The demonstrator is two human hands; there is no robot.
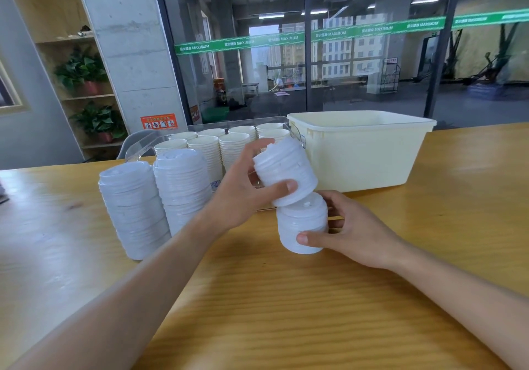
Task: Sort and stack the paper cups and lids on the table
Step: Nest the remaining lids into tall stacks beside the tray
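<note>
Lid stack (284, 169) tilts in left fingers (287, 187), touching right-held stack (302, 222).

2 bare forearms and hands, left hand (243, 189) and right hand (357, 233): no sleeves, rings, watch or gloves; short, unpainted nails.

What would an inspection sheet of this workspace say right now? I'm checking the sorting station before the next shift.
Surface: wooden table, bare in front.
Job's things: upper lid stack tilted over the lower lid stack, which stands on the table; two tall lid stacks at left; paper cup stacks in a clear tray.
Clutter: cream plastic tub behind; contents hidden.
Grips: left hand holds the upper lid stack; right hand holds the lower lid stack.
Cables: nothing seen.
Surroundings: glass wall, concrete pillar, shelf with potted plants.
</note>
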